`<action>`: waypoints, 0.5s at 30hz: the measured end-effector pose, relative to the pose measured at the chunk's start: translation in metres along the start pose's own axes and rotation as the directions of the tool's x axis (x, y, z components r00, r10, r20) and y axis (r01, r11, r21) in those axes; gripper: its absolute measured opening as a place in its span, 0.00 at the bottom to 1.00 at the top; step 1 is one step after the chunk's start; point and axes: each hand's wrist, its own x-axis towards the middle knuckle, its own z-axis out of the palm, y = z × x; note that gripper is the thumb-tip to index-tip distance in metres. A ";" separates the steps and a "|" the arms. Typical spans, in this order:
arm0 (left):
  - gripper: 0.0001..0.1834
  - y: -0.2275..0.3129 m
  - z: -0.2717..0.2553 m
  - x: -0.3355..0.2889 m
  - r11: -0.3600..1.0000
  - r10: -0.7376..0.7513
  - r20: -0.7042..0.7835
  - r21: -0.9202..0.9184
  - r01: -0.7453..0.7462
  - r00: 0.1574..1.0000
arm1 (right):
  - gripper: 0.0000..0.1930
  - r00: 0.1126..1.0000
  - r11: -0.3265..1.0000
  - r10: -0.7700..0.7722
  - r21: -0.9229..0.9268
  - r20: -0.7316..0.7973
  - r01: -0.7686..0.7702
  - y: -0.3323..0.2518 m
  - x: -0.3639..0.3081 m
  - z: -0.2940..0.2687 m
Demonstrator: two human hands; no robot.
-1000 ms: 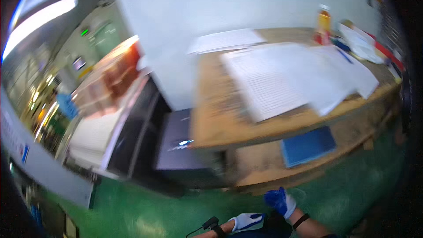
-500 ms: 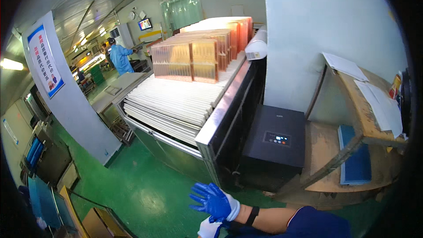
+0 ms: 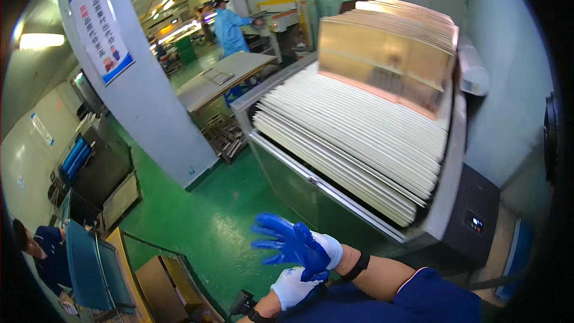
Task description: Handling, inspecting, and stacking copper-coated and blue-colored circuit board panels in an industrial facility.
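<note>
My right hand (image 3: 293,244) wears a blue-coated glove with a white cuff, and its spread fingers point left. Just below it, my left hand (image 3: 294,288), in a similar glove, presses against the heel of the right glove. Its fingertips close on that glove near the cuff, partly hidden behind it. Beyond both hands stands a large metal-framed rack (image 3: 353,209) lined with close rows of white slats (image 3: 353,128). Several coppery, translucent panels (image 3: 382,63) stand upright in its far part; neither hand touches them.
A black box with a lit control panel (image 3: 475,222) adjoins the rack's right side. A pillar with a poster (image 3: 149,96) rises at left, beside a grey table (image 3: 230,75). A cardboard box (image 3: 160,284) and a seated-height person (image 3: 51,257) are lower left; a blue-clad person (image 3: 230,30) works farther back.
The view has swung so the rack sits farther right. More of my left hand and wrist shows against the right glove. A person has come into view at lower left.
</note>
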 end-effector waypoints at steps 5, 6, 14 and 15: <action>0.16 -0.098 -0.114 0.044 0.985 -0.146 -0.216 0.060 0.163 0.965 | 0.27 0.990 0.844 0.129 -0.516 -0.063 -0.143 -0.002 0.158 -0.020; 0.17 -0.114 -0.149 0.056 0.993 -0.073 -0.165 0.078 0.086 0.984 | 0.27 0.986 0.772 0.108 -0.614 -0.130 -0.165 -0.006 0.188 -0.031; 0.30 -0.266 -0.429 0.156 0.742 0.158 -0.402 -0.554 -0.377 0.902 | 0.22 0.827 0.717 -0.489 -0.668 -0.277 0.199 -0.060 0.380 -0.127; 0.30 -0.294 -0.453 0.187 0.702 0.031 -0.406 -0.642 -0.309 0.914 | 0.25 0.739 0.505 -0.611 -0.858 -0.282 0.090 -0.073 0.399 -0.127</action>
